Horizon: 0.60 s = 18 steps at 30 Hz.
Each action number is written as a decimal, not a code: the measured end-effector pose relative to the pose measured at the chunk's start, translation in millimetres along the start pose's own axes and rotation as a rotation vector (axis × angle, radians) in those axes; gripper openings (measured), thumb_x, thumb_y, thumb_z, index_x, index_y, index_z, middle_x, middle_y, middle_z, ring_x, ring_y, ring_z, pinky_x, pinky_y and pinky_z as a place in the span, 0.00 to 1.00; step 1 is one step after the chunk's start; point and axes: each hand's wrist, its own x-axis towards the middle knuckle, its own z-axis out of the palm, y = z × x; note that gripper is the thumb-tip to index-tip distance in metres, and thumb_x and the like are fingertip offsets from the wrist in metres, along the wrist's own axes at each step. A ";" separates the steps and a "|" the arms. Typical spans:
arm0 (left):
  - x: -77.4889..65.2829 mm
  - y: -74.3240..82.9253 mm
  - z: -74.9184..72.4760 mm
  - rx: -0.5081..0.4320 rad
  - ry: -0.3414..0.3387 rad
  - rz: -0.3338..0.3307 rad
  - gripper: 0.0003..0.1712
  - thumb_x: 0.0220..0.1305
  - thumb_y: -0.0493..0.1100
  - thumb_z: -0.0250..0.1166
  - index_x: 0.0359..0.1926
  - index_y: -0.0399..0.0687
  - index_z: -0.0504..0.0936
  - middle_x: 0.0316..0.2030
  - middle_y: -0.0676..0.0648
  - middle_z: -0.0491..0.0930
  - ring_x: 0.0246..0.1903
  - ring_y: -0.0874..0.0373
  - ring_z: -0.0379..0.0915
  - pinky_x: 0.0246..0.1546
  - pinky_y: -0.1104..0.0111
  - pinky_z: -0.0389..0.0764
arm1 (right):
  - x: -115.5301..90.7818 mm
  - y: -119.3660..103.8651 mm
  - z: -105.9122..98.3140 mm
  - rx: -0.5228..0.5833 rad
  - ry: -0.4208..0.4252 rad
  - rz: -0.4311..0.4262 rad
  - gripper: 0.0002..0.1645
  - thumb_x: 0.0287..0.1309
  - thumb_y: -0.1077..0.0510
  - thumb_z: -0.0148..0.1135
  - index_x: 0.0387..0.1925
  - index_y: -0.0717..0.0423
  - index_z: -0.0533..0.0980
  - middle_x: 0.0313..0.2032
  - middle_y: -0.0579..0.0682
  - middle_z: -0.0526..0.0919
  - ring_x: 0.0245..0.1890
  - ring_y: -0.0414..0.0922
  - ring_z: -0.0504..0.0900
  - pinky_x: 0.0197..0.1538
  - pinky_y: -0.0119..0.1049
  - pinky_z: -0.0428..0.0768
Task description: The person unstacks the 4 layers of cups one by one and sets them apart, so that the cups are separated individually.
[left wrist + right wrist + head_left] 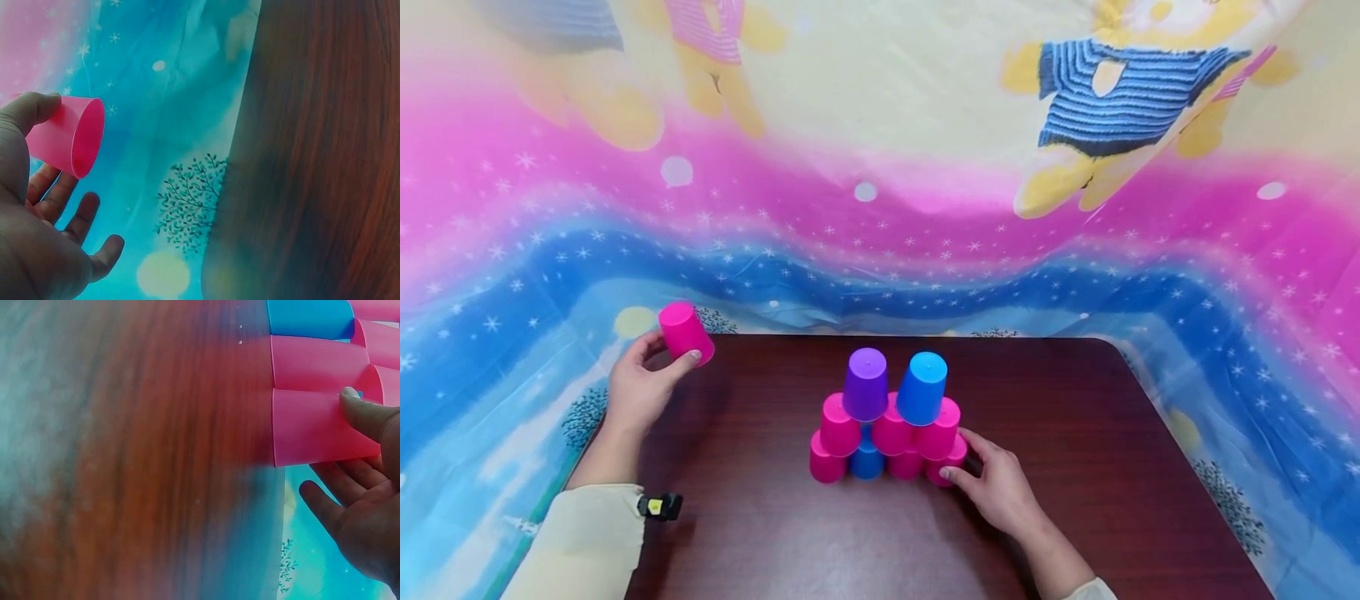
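Note:
Upside-down plastic cups stand stacked in three tiers on the table. The bottom row has several cups: a pink cup [827, 463] at its left end, a blue cup [867, 460] and more pink ones. Three pink cups form the middle tier, and a purple cup [866, 385] and a light blue cup [922, 389] sit on top. At the upper left, my left hand [642, 385] holds a pink cup [686, 332] in the air, tilted, its mouth downward. My right hand [1000, 483] grips the bottom row's right-end pink cup [322, 428], thumb in front, fingers behind.
The dark brown wooden table [760, 533] has its far edge beyond the stack. A printed cloth [880, 258] with bears and snowflakes hangs behind and around it. A black strap device [661, 506] is on the left wrist.

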 end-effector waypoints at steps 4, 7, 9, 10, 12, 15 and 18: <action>1.1 -7.3 -1.8 0.008 0.012 -0.015 0.41 0.65 0.55 0.73 0.73 0.45 0.71 0.63 0.39 0.77 0.54 0.57 0.78 0.41 0.83 0.76 | -0.2 -0.3 -0.2 -0.001 0.002 -0.005 0.43 0.53 0.52 0.81 0.69 0.54 0.75 0.60 0.52 0.83 0.63 0.54 0.81 0.64 0.53 0.78; 1.8 -12.1 -3.8 0.019 0.021 -0.025 0.40 0.65 0.56 0.73 0.73 0.45 0.72 0.64 0.38 0.76 0.56 0.52 0.77 0.40 0.82 0.76 | -0.2 -0.3 -0.6 -0.003 0.007 -0.018 0.43 0.53 0.52 0.82 0.69 0.55 0.75 0.60 0.53 0.84 0.62 0.54 0.81 0.64 0.53 0.78; 2.5 -15.6 -4.9 0.023 0.026 -0.032 0.40 0.66 0.56 0.72 0.73 0.45 0.72 0.64 0.37 0.76 0.57 0.49 0.77 0.41 0.82 0.75 | -0.1 -0.2 -0.9 -0.006 0.009 -0.025 0.43 0.53 0.53 0.82 0.69 0.55 0.75 0.60 0.53 0.84 0.62 0.54 0.81 0.63 0.53 0.79; 2.9 -17.3 -5.6 0.029 0.029 -0.037 0.40 0.66 0.57 0.72 0.73 0.45 0.72 0.64 0.38 0.76 0.57 0.49 0.77 0.41 0.81 0.75 | 0.0 -0.2 -1.0 -0.007 0.009 -0.027 0.43 0.53 0.53 0.82 0.69 0.56 0.75 0.60 0.53 0.84 0.62 0.54 0.82 0.63 0.53 0.79; 4.4 -21.6 -6.6 0.039 0.033 -0.052 0.41 0.66 0.57 0.72 0.73 0.46 0.72 0.65 0.38 0.76 0.58 0.47 0.76 0.41 0.80 0.75 | 0.2 -0.1 -1.0 -0.008 0.009 -0.034 0.43 0.53 0.53 0.82 0.69 0.56 0.75 0.60 0.53 0.84 0.62 0.54 0.82 0.63 0.52 0.79; 6.6 -27.5 -7.6 0.045 0.039 -0.080 0.41 0.66 0.58 0.71 0.74 0.47 0.71 0.66 0.39 0.75 0.60 0.45 0.75 0.40 0.80 0.74 | 0.5 -0.1 -1.0 -0.008 0.008 -0.036 0.43 0.53 0.53 0.82 0.69 0.56 0.75 0.60 0.53 0.84 0.62 0.54 0.82 0.63 0.52 0.79; 8.1 -33.1 -8.1 0.041 0.049 -0.098 0.41 0.66 0.58 0.71 0.74 0.47 0.71 0.67 0.39 0.75 0.62 0.42 0.74 0.40 0.80 0.74 | 0.8 -0.2 -1.2 -0.011 0.009 -0.039 0.43 0.53 0.53 0.82 0.68 0.57 0.75 0.60 0.53 0.84 0.62 0.54 0.82 0.63 0.52 0.79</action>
